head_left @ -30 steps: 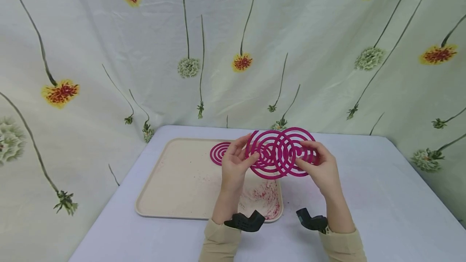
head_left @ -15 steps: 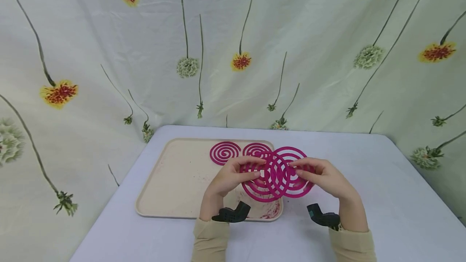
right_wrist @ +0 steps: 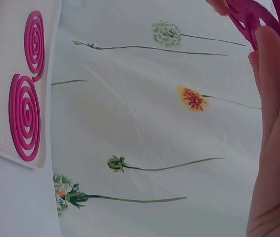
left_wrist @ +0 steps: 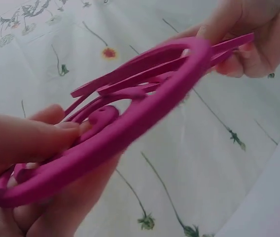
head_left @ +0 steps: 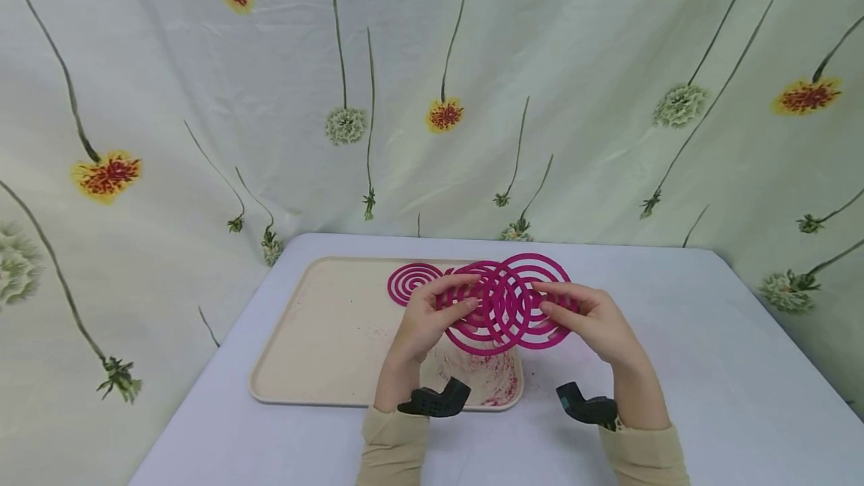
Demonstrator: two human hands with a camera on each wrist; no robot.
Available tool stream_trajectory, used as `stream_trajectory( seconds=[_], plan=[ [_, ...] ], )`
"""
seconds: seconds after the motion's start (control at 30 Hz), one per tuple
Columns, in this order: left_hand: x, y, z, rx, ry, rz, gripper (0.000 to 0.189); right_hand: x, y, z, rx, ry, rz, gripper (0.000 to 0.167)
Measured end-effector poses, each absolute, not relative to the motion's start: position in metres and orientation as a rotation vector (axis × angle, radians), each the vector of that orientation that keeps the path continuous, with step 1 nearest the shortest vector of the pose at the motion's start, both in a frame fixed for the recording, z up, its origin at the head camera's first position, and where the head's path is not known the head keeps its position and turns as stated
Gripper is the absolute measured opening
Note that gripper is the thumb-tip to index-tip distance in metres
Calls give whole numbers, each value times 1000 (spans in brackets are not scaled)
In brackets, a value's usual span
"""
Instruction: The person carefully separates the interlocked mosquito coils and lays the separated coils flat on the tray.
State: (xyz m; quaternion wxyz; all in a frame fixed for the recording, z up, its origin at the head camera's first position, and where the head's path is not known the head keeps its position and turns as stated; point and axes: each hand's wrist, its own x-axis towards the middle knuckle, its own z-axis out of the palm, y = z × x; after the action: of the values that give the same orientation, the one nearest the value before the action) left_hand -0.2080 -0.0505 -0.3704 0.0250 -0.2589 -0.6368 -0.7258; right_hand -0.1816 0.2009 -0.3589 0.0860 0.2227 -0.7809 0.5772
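Two magenta mosquito coils overlap above the table in the head view, the left coil (head_left: 484, 353) and the right coil (head_left: 529, 256). My left hand (head_left: 420, 321) pinches the left coil near its centre, thumb on the near face. With thumb and fingers, my right hand (head_left: 603, 321) holds the right coil. Seen edge-on in the left wrist view, the rings of the held coil (left_wrist: 145, 121) cross the other one; whether they are interlocked I cannot tell. Only part of the held coils shows in the right wrist view, beside my right fingers (right_wrist: 275, 84).
A beige tray (head_left: 324, 343) lies on the white table (head_left: 675, 366), with reddish crumbs at its near right corner. Two more coils rest on it, one coil (right_wrist: 26, 118) beside another coil (right_wrist: 34, 44). Behind the table hangs a flower-printed cloth (head_left: 587, 96).
Both hands dipped with the held coils, then rose slightly again. The coils stay overlapped and gripped throughout.
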Motion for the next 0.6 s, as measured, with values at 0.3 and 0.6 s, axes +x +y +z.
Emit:
stream_trajectory(
  seconds=[0.3, 0.6],
  plan=[
    [-203, -20, -366, -430, -1602, -2313, 28, -183, 171, -361, 391, -1961, 1824, 31],
    [-195, 12, -369, -336, -1317, -2315, 36, -184, 136, -369, 308, -1616, 1731, 28]
  ],
)
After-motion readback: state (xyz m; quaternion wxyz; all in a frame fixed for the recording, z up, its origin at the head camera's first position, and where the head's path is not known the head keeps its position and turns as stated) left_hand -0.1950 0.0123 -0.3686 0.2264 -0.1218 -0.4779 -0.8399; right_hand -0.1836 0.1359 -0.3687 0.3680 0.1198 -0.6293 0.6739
